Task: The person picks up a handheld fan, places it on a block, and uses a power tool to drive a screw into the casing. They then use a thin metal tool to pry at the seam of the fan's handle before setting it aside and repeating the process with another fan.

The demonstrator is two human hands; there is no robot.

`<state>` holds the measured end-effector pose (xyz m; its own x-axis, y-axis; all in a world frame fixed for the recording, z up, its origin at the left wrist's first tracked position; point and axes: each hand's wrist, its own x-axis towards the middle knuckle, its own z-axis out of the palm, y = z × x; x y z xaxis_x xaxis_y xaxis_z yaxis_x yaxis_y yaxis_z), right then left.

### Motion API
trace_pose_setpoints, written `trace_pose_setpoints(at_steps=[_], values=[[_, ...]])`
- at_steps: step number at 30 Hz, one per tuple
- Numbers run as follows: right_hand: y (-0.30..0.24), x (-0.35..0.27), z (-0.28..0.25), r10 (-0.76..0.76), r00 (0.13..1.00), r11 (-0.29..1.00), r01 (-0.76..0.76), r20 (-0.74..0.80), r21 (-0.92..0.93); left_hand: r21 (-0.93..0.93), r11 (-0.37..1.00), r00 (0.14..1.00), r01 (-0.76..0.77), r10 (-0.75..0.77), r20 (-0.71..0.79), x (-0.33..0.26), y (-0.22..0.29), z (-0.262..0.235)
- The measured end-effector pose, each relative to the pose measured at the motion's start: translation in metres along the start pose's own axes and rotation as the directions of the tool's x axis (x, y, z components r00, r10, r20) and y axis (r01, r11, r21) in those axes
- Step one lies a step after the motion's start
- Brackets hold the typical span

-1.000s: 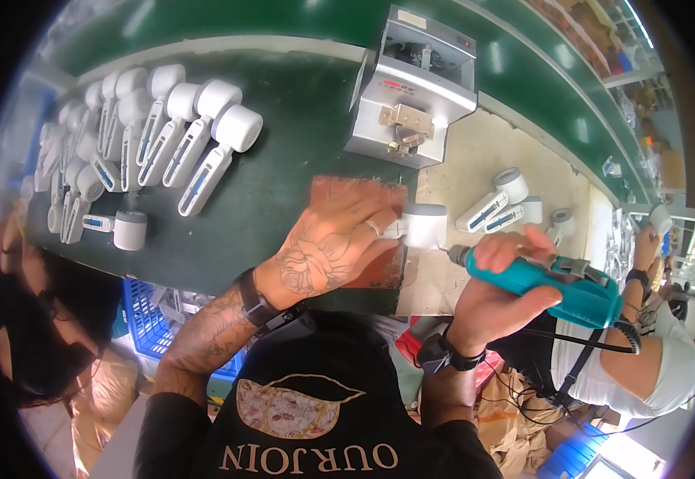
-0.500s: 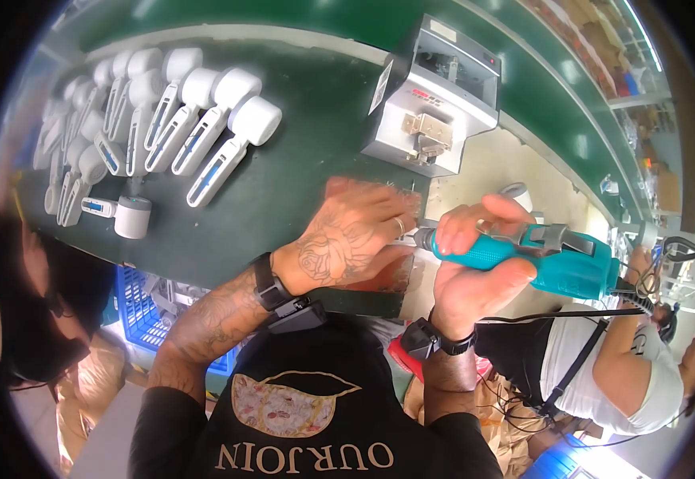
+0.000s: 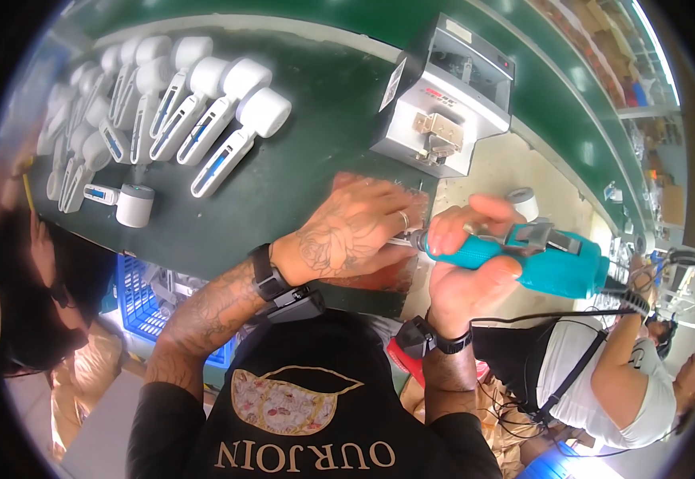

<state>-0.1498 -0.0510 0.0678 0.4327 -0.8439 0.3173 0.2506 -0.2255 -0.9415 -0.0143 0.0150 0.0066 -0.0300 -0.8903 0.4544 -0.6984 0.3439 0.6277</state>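
Note:
A teal electric screwdriver [image 3: 559, 270] lies across my right hand [image 3: 471, 275], whose fingers wrap round its body. Its tip points left, toward the fingers of my left hand [image 3: 349, 227]. That hand is closed, palm down, over a reddish-brown pad [image 3: 375, 281] on the green table. A small pale part shows at the screwdriver's tip, but the left fingers hide most of it, so its kind cannot be made out.
Several white handheld devices with round heads [image 3: 264, 112] lie at the far left of the table [image 3: 315, 104]. A grey box-shaped machine [image 3: 435, 112] stands beyond my hands. Below the table edge is a blue crate [image 3: 136, 299]. A co-worker in white [image 3: 595, 383] is at the right.
The view has shifted slightly, so the table's things sit a little farther right. Both hands keep nearly the same pose, with the screwdriver still at the left fingers.

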Motion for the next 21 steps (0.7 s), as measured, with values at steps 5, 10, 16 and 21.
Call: trace_pose_setpoints(at_steps=[5, 10, 16, 21], values=[[0.01, -0.009, 0.007, -0.102, 0.993, 0.987, 0.107, 0.055, -0.116, -0.014, 1.0, 0.999, -0.007, 0.007, -0.048, -0.004, -0.005, 0.006], [0.008, -0.013, 0.012, -0.148, 0.987, 0.974, 0.157, 0.071, -0.16, -0.05, 0.998, 0.994, -0.045, 0.039, -0.106, -0.004, -0.005, 0.005], [-0.004, -0.005, -0.001, -0.243, 0.97, 0.968, 0.244, 0.028, -0.062, -0.123, 0.992, 0.996, 0.004, -0.015, -0.087, 0.0, -0.003, 0.001], [-0.002, -0.006, 0.002, -0.136, 0.989, 0.986, 0.129, -0.056, -0.104, -0.077, 0.997, 0.998, -0.003, -0.002, -0.066, -0.001, -0.002, 0.001]])
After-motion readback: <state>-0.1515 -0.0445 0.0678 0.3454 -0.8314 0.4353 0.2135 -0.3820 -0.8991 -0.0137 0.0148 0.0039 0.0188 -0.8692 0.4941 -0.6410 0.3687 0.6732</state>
